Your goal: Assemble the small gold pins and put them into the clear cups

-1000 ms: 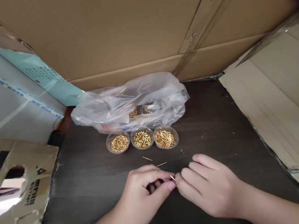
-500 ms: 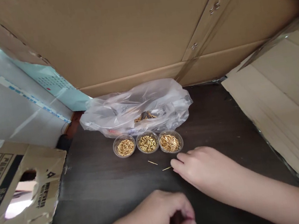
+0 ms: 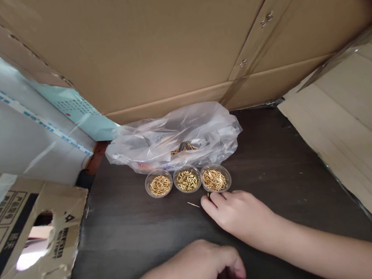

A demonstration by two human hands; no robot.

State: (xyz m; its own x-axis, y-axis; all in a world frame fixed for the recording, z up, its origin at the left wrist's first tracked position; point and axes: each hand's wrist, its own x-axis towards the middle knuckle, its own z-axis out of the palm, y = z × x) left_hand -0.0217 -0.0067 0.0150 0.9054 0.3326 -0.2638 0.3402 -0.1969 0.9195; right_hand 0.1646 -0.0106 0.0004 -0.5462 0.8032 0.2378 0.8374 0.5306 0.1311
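Observation:
Three round clear cups stand in a row on the dark table: the left cup [image 3: 159,184], the middle cup [image 3: 187,180] and the right cup [image 3: 215,178], each filled with small gold-coloured metal pieces. A thin gold pin [image 3: 193,204] lies on the table in front of them. Just below the right cup, my right hand [image 3: 238,208] pinches a small pin, whose end shows at the fingertips. My left hand [image 3: 206,269] is nearer to me with its thumb and forefinger curled together; whatever they hold, if anything, is hidden.
Behind the cups lies a crumpled clear plastic bag [image 3: 172,136] with more gold pins in it. Cardboard walls [image 3: 159,42] enclose the back, a cardboard flap [image 3: 353,135] the right, and torn printed cardboard [image 3: 31,242] the left.
My right hand has moved left, towards the loose pin, and the pin near its fingertips no longer lies flat on the table. My left hand stays curled in nearly the same place.

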